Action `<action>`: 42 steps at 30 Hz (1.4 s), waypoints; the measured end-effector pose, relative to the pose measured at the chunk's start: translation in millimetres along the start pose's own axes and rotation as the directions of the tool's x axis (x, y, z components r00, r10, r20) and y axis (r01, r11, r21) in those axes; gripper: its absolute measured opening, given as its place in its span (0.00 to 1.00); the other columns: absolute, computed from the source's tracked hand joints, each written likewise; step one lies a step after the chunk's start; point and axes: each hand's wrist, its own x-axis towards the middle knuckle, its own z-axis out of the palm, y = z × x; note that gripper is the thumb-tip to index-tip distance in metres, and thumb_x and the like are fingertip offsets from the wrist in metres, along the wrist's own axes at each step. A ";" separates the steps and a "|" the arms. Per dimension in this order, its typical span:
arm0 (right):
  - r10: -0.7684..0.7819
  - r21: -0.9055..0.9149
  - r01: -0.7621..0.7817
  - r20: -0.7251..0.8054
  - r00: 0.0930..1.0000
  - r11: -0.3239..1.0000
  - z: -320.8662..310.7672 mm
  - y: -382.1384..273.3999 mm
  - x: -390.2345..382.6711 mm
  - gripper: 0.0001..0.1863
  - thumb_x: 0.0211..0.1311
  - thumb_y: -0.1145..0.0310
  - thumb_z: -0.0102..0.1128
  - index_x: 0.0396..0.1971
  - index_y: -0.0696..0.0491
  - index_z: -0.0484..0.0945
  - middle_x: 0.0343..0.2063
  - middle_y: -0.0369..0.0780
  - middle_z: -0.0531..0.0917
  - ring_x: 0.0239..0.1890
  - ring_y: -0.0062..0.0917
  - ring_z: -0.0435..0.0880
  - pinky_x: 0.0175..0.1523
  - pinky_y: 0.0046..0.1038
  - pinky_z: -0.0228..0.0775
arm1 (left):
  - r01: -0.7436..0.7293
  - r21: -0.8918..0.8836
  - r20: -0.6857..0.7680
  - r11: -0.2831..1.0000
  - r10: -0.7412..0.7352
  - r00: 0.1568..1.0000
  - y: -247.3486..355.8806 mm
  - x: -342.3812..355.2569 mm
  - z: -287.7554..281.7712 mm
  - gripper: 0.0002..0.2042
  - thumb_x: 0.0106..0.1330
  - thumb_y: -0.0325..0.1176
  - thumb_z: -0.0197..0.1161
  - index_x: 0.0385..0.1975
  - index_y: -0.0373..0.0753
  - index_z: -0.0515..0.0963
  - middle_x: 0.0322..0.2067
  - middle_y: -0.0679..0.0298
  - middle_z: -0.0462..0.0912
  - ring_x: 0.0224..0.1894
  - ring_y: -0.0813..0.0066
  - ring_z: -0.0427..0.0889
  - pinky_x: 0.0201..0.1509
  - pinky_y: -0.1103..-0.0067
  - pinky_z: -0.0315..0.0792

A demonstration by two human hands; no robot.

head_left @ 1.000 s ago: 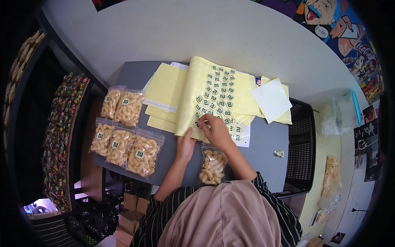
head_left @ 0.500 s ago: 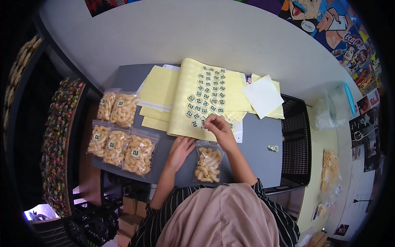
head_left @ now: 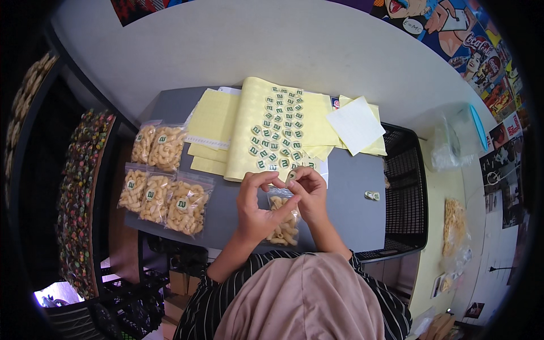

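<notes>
Over the front edge of a yellow sticker sheet (head_left: 242, 122), my right hand (head_left: 311, 195) pinches a small round sticker (head_left: 292, 176) between thumb and fingers. My left hand (head_left: 254, 207) is close beside it, thumb and forefinger spread apart, the forefinger's tip almost at the sticker; whether it touches, I cannot tell. Below both hands lies a clear bag of pasta tubes (head_left: 283, 229), partly hidden by them, with no sticker visible on it. Several rows of round green-and-white stickers (head_left: 276, 136) cover the right part of the sheet.
Several pasta bags with round stickers (head_left: 182, 203) lie at the table's left. Yellow sheets (head_left: 212, 122) and a white paper square (head_left: 356, 126) lie around the sticker sheet. Two small stickers or scraps (head_left: 372, 195) rest at the right, beside a black crate (head_left: 405, 192).
My right hand has drawn back from the sheet with a sticker in its fingers. My left hand has risen from the sheet's front edge and moved right, over the pasta bag.
</notes>
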 end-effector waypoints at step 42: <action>-0.122 -0.267 0.023 -0.359 0.925 0.963 -79.0 -8.6 -46.3 0.02 0.52 0.76 0.57 0.23 0.56 0.76 0.28 0.34 0.72 0.31 0.17 0.68 0.39 0.19 0.59 | 0.341 0.610 0.434 0.715 -0.662 0.610 -22.2 -52.5 -13.7 0.44 0.47 0.51 0.66 0.54 0.24 0.52 0.39 0.50 0.72 0.44 0.58 0.72 0.47 0.70 0.66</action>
